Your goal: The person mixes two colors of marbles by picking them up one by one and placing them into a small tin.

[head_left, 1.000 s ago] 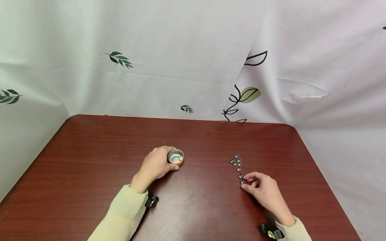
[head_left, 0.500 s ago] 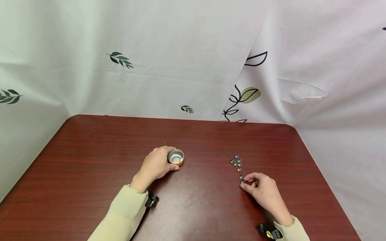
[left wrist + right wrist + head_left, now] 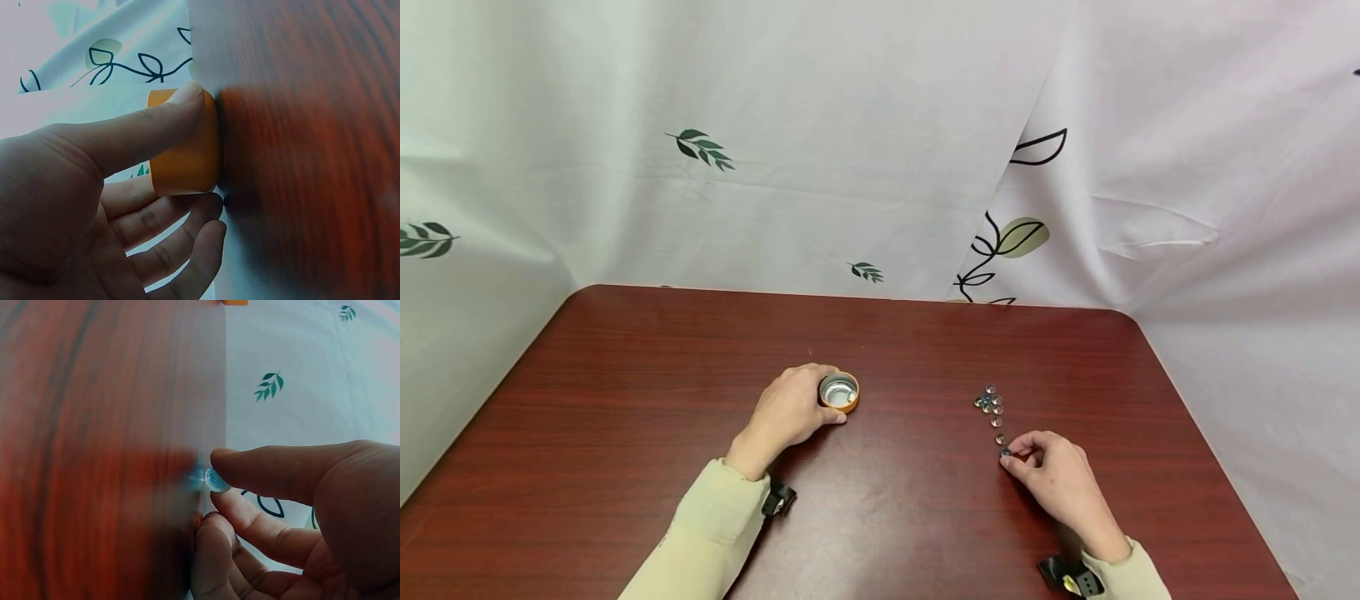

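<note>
In the head view, my left hand (image 3: 788, 406) grips a round orange tin (image 3: 857, 402) standing on the table, its silvery inside facing up. The left wrist view has the thumb along one side of the tin (image 3: 187, 147) and fingers at the other. A small shiny spot shows inside it. My right hand (image 3: 1060, 479) pinches a clear bluish glass marble (image 3: 217, 480) between thumb and index finger, low at the tabletop. Just beyond those fingertips lies another glass marble (image 3: 1000, 439). Farther back come a single marble (image 3: 996, 422) and a small cluster of marbles (image 3: 987, 403).
The dark red wooden table (image 3: 910, 508) has rounded far corners. A white curtain (image 3: 790, 225) with leaf prints hangs behind it and along both sides. Each wrist carries a small black camera, such as the left camera (image 3: 778, 499).
My right thumb and index finger have drawn together on the nearest marble, which now sits slightly nearer the fingers. The left hand and tin stay in place.
</note>
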`<act>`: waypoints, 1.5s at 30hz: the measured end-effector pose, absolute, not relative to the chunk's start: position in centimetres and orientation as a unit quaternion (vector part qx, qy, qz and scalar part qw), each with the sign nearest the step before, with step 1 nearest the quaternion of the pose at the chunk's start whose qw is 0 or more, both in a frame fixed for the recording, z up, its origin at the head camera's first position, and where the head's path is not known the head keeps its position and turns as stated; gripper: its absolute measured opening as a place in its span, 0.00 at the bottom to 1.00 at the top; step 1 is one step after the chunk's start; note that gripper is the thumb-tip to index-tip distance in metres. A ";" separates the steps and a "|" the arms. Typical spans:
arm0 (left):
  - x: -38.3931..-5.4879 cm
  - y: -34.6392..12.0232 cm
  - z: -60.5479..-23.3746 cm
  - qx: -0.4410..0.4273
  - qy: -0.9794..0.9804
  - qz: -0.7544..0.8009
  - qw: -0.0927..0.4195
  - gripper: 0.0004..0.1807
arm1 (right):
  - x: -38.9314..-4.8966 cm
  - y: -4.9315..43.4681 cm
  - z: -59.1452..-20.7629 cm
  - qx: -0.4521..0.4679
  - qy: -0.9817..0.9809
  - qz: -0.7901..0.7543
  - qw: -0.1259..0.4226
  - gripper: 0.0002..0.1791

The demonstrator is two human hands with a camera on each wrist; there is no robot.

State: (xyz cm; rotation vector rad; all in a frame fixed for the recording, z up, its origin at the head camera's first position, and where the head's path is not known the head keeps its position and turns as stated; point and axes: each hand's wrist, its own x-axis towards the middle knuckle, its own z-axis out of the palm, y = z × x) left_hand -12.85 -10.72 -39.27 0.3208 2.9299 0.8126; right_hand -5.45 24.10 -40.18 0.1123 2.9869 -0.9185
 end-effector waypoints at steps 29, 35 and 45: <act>-12.8 -10.8 -39.3 0.104 0.958 0.262 0.043 0.33 | -5.4 24.2 -39.8 0.045 0.954 -0.295 0.007 0.05; -12.8 -10.9 -39.4 0.103 0.959 0.260 0.043 0.33 | -5.4 24.2 -39.8 0.037 0.953 -0.301 -0.009 0.06; -12.8 -10.8 -39.3 0.105 0.958 0.264 0.042 0.33 | -5.3 24.0 -39.8 0.005 0.948 -0.313 -0.050 0.07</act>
